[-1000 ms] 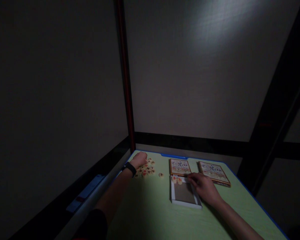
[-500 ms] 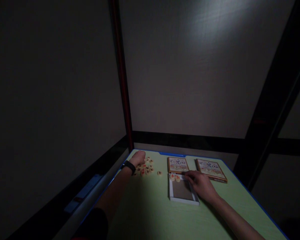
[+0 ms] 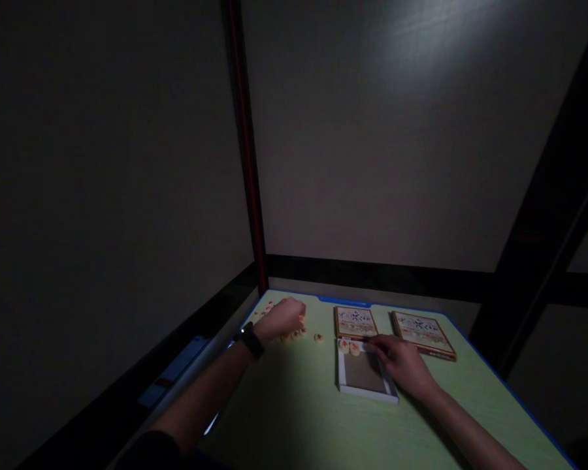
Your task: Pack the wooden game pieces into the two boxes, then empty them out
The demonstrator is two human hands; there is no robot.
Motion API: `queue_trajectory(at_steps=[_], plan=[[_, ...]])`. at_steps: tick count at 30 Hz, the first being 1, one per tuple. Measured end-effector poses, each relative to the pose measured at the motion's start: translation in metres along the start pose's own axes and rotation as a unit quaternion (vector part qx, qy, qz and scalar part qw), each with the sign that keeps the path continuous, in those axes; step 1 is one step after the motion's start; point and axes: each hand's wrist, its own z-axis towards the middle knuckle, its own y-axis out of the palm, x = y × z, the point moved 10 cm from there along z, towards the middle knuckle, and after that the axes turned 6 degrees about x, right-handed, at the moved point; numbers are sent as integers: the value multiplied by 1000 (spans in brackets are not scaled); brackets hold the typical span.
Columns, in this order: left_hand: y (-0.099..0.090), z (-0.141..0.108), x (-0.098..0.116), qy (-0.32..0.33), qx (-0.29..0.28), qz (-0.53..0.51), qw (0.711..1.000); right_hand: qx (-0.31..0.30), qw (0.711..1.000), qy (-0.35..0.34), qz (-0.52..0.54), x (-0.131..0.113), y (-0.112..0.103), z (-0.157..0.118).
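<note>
My left hand (image 3: 288, 315), with a dark watch on the wrist, is closed over a spread of round Chinese chess pieces (image 3: 294, 335) at the table's far left. Its fingertips face away, so what they hold is hidden. A single chess piece (image 3: 318, 338) lies apart, right of the group. My right hand (image 3: 406, 365) is pinched at the upper right corner of a shallow white box tray (image 3: 369, 394); whatever its fingertips hold is too small and dark to make out. Inside the tray, two pieces with red characters (image 3: 349, 348) sit side by side in the upper left corner.
Two flat printed boxes lie on the green table (image 3: 304, 405): one box (image 3: 357, 321) directly behind the tray, another box (image 3: 424, 333) to the right. A blue edge (image 3: 345, 301) borders the table. Grey panels stand behind and to the left.
My left hand has moved right across the loose pieces, uncovering some at the far left. My right hand stays at the tray's upper right corner. The view has shifted slightly.
</note>
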Motion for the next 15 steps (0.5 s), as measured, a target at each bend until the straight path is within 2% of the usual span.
queue_trajectory(at_steps=[3,6,11,15], plan=[[17,-29,40,114,-13,16,993,-9,1000,5,-1,1,3,0],[33,-49,54,148,-13,38,988,-15,1000,4,1,1,6,0],[36,-52,50,155,17,46,987,-8,1000,-1,11,2,5,0],[30,-49,28,118,11,43,992,-4,1000,-1,6,3,4,0]])
